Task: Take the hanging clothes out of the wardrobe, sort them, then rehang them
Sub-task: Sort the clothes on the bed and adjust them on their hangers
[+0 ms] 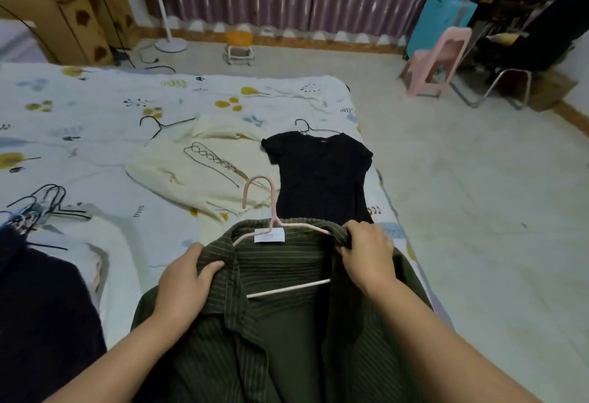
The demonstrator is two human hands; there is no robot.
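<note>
A dark green striped shirt (280, 323) hangs on a pink hanger (271, 211) in front of me, over the near edge of the bed. My left hand (185, 278) grips the shirt's left shoulder and collar. My right hand (366, 252) grips its right shoulder over the hanger's end. On the bed beyond lie a black short-sleeved dress (322, 176) on a black hanger and a cream garment (191, 166) with a black hanger (162, 125) at its top.
The bed (95, 99) has a white patterned sheet. Several loose hangers (38, 205) and a dark garment (41, 313) lie at the left. A wooden cabinet (70, 7), a standing fan (165, 4), a pink stool (436, 61) and a black chair (535, 45) stand on the floor.
</note>
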